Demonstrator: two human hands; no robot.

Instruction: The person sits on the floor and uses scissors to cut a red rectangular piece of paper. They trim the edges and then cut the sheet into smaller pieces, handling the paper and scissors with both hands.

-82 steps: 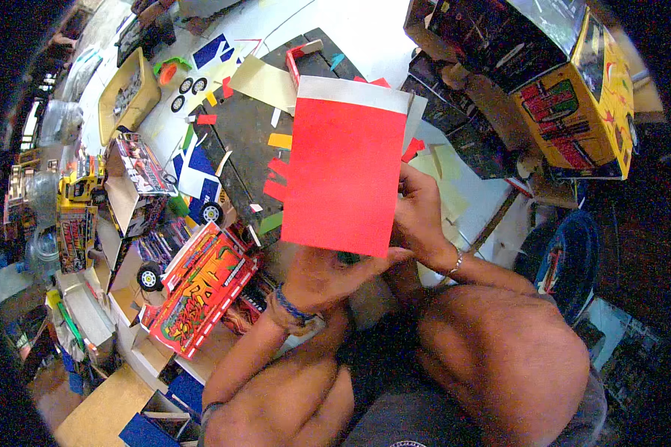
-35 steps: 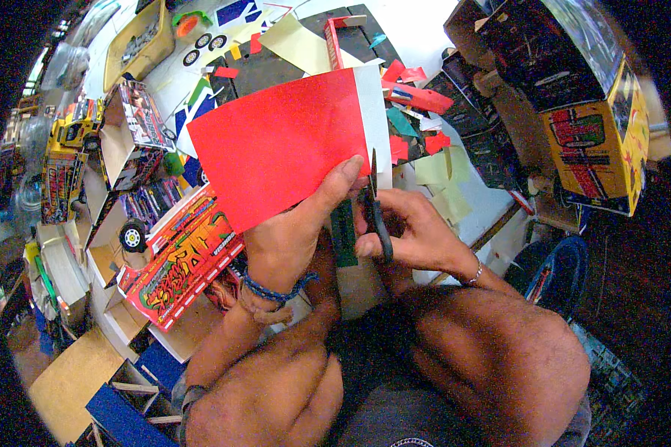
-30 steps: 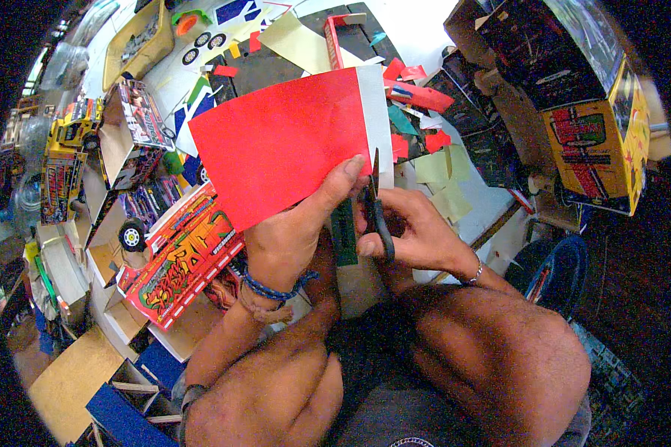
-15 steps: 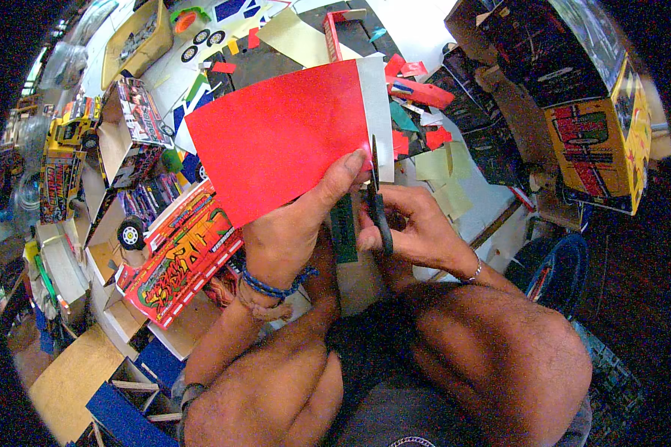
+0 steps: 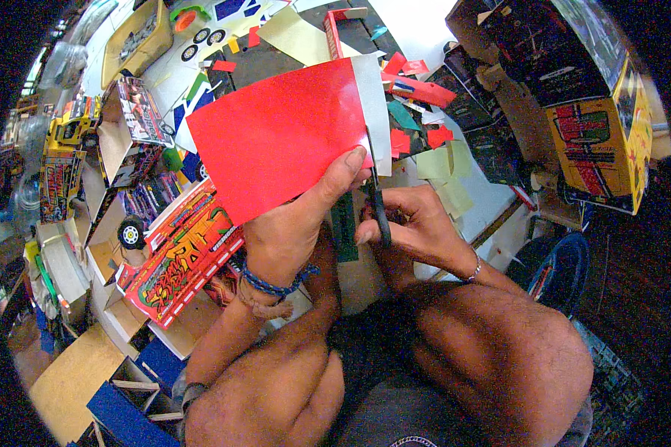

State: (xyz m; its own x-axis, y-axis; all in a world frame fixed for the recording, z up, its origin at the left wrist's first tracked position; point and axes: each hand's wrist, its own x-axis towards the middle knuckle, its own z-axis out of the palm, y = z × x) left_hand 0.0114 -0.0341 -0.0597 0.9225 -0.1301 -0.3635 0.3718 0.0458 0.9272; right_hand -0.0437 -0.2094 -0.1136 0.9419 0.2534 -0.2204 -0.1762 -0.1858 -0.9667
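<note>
A glossy red sheet (image 5: 276, 134) with a pale strip (image 5: 375, 112) along its right side is up in front of me, above my knees. Its lower right corner is pinched between the thumb and fingers of my left hand (image 5: 298, 212). My right hand (image 5: 417, 223) grips a pair of black scissors (image 5: 380, 208). Their blades point away from me and lie at the border between the red and the pale strip, close to my left thumb. How far apart the blades are is hard to make out.
Red scraps (image 5: 440, 135) and small toy wheels (image 5: 190, 53) lie beyond the sheet. A yellow tray (image 5: 160, 37) stands far left. Decorated toy truck bodies, one red (image 5: 183, 261), crowd the left. A black and yellow box-shaped piece (image 5: 593, 149) stands right.
The scissors have turned a little, so their handle shows more edge-on, and the blade tip sits slightly higher. The red sheet has tilted slightly under my left hand.
</note>
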